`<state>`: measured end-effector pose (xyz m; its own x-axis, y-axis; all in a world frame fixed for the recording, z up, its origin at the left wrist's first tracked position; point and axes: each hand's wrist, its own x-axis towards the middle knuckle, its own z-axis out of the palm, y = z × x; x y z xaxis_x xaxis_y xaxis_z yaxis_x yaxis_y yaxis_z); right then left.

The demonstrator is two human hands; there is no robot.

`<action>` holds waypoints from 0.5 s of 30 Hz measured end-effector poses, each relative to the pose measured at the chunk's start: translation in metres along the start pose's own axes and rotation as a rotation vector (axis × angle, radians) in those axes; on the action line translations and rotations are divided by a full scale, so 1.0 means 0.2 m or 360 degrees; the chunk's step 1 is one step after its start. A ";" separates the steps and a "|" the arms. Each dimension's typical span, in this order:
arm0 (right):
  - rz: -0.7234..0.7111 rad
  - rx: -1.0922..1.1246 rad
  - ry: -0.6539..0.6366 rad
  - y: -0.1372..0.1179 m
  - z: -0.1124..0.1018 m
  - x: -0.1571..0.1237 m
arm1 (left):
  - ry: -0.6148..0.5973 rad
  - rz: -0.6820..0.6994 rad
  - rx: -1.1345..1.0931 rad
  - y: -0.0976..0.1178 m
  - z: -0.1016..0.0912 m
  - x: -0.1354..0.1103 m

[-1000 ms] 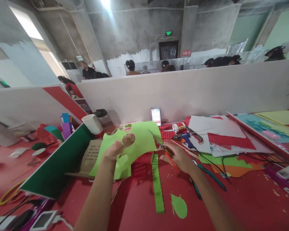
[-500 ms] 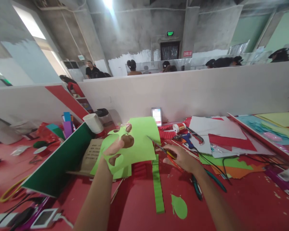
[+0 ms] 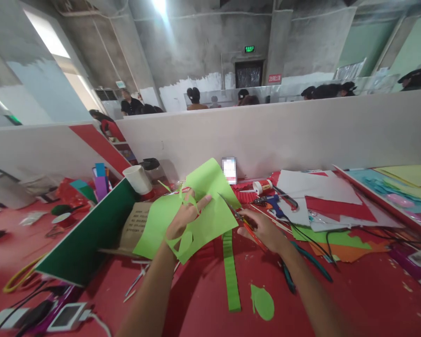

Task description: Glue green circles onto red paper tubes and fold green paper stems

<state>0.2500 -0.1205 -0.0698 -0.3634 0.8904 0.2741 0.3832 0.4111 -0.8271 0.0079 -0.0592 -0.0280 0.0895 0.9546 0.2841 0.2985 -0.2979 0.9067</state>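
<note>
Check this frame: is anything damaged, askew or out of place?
The light green sheet in the left hand is ragged: cut-out gaps leave thin loops hanging by the wrist. The paper cup sits tilted at the top of the leaning dark green board. The right hand holds scissors; nothing looks spilled.

Brightly lit from a ceiling light (image 3: pixel 159 5) and a window (image 3: pixel 47 35), both blown out by glare. Edges are bent by wide lens. Left hand (image 3: pixel 184 217) is slightly blurred.
</note>
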 end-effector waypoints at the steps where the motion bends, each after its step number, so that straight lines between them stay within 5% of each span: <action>1: 0.0011 -0.0003 0.0020 0.00 0.01 0.00 | 0.0030 0.0024 -0.0030 0.00 0.02 0.01; 15: 0.0119 0.0094 0.0228 0.00 0.13 0.01 | 0.0239 -0.0012 0.0162 -0.04 0.02 0.01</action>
<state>0.2266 -0.1231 -0.0825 -0.2097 0.9385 0.2744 0.3524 0.3343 -0.8741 0.0083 -0.0542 -0.0362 -0.0538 0.9432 0.3280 0.3939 -0.2817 0.8749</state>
